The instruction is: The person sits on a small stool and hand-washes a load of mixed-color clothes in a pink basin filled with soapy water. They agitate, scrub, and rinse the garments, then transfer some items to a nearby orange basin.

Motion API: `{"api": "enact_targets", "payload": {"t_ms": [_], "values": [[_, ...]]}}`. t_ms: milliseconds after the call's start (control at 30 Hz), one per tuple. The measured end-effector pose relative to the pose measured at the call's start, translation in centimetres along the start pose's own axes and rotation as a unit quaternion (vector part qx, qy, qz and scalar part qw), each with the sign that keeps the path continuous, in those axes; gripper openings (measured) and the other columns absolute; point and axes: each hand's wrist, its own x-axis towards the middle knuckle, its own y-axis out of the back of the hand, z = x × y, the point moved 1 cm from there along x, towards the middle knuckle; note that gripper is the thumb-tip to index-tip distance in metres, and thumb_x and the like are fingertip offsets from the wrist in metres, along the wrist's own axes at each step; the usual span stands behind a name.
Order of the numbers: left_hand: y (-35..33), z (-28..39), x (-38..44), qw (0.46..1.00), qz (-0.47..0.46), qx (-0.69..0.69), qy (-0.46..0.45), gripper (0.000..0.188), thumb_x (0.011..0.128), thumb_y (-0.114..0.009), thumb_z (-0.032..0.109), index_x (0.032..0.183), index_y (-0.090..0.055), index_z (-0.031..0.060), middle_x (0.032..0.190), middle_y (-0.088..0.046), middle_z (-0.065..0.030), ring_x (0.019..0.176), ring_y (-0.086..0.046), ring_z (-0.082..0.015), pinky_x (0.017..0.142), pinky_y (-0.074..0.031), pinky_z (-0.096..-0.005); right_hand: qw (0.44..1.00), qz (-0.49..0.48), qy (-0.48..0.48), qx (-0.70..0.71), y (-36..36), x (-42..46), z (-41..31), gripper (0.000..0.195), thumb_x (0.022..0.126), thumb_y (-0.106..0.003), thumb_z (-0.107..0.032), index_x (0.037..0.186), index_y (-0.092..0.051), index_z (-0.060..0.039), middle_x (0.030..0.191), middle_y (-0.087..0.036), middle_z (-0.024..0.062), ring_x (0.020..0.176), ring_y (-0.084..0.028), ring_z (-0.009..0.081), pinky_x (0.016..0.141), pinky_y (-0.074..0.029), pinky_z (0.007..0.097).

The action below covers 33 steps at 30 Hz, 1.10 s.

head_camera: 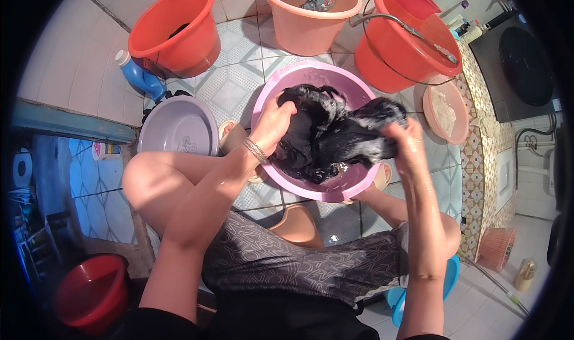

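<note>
A pink plastic basin [309,193] stands on the tiled floor between my feet. In and above it, a wet black garment [343,138] with whitish suds is stretched between both hands. My left hand [276,122], with a bracelet at the wrist, grips its left part over the basin's left side. At the basin's right rim, my right hand [406,145] grips the other end, which is bunched up. Some of the dark cloth lies low in the basin, where a little water glints.
Around the basin stand a grey-purple basin [150,131], a blue bottle [141,78], a red bucket [202,39], a peach tub [305,33] holding cloth, a red bucket [381,62] with a shower hose across it, and a small pink basin [462,125]. A tiled ledge [475,192] runs along the right.
</note>
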Motion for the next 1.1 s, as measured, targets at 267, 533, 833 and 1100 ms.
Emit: {"api": "enact_targets", "payload": {"t_ms": [267, 533, 833, 1100], "values": [[0.3, 6.2, -0.5, 0.875, 0.019, 0.39, -0.286, 0.027, 0.08, -0.042, 0.014, 0.101, -0.052, 0.0004, 0.085, -0.057, -0.0175, 0.082, -0.055, -0.0267, 0.076, -0.042, -0.0348, 0.986, 0.098, 0.052, 0.123, -0.3, -0.4, -1.2, 0.014, 0.065, -0.058, -0.011, 0.073, -0.056, 0.0, 0.068, -0.057, 0.0069, 0.065, -0.056, 0.0164, 0.064, -0.047, 0.0293], [-3.2, 5.3, 1.1, 0.951, 0.02, 0.258, -0.167, 0.028, 0.074, -0.046, 0.014, 0.096, -0.058, 0.0019, 0.09, -0.058, -0.0245, 0.09, -0.054, -0.0379, 0.079, -0.042, -0.0394, 0.988, 0.116, -0.106, 0.0, 0.5, 2.5, 12.3, 0.029, 0.067, -0.067, -0.013, 0.089, -0.054, 0.0021, 0.074, -0.059, 0.0089, 0.059, -0.056, 0.0151, 0.053, -0.046, 0.0266], [-4.2, 9.2, -3.3, 0.894, -0.029, 0.306, -0.328, 0.024, 0.069, -0.048, 0.005, 0.092, -0.051, 0.0012, 0.08, -0.056, -0.0245, 0.082, -0.052, -0.0409, 0.071, -0.041, -0.0454, 0.992, 0.124, -0.019, 0.0, -6.9, -0.8, 19.1, 0.09, 0.063, -0.073, -0.025, 0.132, -0.019, -0.001, 0.116, -0.043, 0.0171, 0.095, -0.048, 0.0181, 0.081, -0.041, 0.0349], [-2.7, 6.4, -0.2, 0.825, 0.098, 0.516, -0.21, 0.026, 0.076, -0.054, 0.017, 0.096, -0.051, 0.0021, 0.078, -0.058, -0.0224, 0.078, -0.055, -0.0397, 0.071, -0.043, -0.0456, 0.891, 0.097, -0.19, 0.401, -0.8, 0.8, 18.5, 0.024, 0.081, -0.053, -0.021, 0.1, -0.053, -0.0063, 0.101, -0.057, 0.0092, 0.095, -0.052, 0.0268, 0.082, -0.042, 0.0495]]}}
